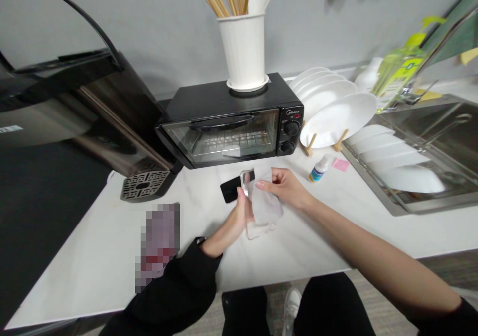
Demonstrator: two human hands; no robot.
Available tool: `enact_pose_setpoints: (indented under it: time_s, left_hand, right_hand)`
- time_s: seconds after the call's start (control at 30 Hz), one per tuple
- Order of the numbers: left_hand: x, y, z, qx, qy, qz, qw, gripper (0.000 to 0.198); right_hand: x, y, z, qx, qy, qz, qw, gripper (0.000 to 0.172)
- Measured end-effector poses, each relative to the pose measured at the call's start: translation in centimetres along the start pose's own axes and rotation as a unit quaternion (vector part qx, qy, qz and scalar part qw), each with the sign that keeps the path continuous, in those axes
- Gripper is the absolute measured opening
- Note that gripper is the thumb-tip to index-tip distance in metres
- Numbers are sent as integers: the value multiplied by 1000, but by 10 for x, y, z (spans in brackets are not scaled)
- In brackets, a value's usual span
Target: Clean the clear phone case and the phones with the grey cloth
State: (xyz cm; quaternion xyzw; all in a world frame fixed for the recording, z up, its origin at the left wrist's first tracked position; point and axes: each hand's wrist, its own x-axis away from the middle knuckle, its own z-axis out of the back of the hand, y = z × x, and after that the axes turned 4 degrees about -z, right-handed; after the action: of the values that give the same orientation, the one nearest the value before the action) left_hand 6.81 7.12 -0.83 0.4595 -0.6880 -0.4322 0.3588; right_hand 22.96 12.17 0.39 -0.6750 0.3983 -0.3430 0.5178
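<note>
My left hand is closed on the edge of a clear phone case, tilted above the counter. Between thumb and fingers, my right hand pinches a thin white cloth, which lies against the case and hangs over its middle. Just behind the case, a black phone lies flat on the white counter, partly covered by my left thumb and the case. To the right stands a small white bottle with a blue and yellow label, beside a pink slip.
A black toaster oven stands behind my hands, with a white cup of chopsticks on top. At left are a tall dark machine and a pixelated object. White plates stand in a rack near the sink.
</note>
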Motion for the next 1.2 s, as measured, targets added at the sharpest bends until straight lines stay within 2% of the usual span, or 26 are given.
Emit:
enact_pose_setpoints:
  time_s: [0.1, 0.23, 0.37, 0.43, 0.57, 0.6, 0.7, 0.77, 0.8, 0.9, 0.97, 1.07, 1.13, 1.2]
  left_hand:
    - [5, 7, -3, 68, -17, 51, 996, 96]
    - [8, 9, 1, 85, -44, 61, 994, 94]
    - [7, 3, 8, 108, -106, 114, 982, 98]
    - [6, 3, 10, 138, -117, 125, 975, 98]
    - [6, 11, 8, 168, -86, 106, 976, 86]
    - [7, 13, 7, 159, -71, 105, 979, 82]
    - [7, 14, 5, 135, -13, 100, 986, 77]
    - [6, 13, 4, 137, 12, 100, 985, 78]
    - [6, 13, 3, 145, 20, 94, 985, 78]
    - [5, 15, -1, 185, 28, 72, 980, 77]
    - [5, 17, -5, 211, 28, 72, 974, 76]
    - [4, 16, -6, 213, 32, 75, 974, 73]
    - [3, 11, -1, 188, 27, 70, 979, 76]
    - [2, 5, 5, 162, 19, 66, 984, 81]
  right_hand:
    - [-1, 2, -1, 24, 50, 8, 998, 46]
    - [-2, 1, -2, -64, 0, 0, 998, 43]
    - [-2, 2, -2, -18, 40, -8, 999, 45]
    - [-2, 1, 0, -9, 45, -2, 999, 48]
    - [-3, -6, 9, -15, -40, 6, 999, 43]
    - [-3, -7, 11, 7, -39, 10, 999, 42]
    - [-3, -6, 14, 101, 49, 42, 993, 40]
    - [-4, -2, 12, 109, 80, 63, 989, 42]
    - [-5, -1, 9, 85, 64, 68, 992, 43]
    - [-6, 4, 0, -10, -35, 56, 998, 47]
    - [-5, 7, -5, -15, -48, 34, 998, 49]
    - [-2, 12, -7, 74, 53, 47, 995, 46]
    - [-1, 11, -5, 154, 124, 81, 977, 48]
    - [0, 6, -3, 188, 127, 113, 967, 52]
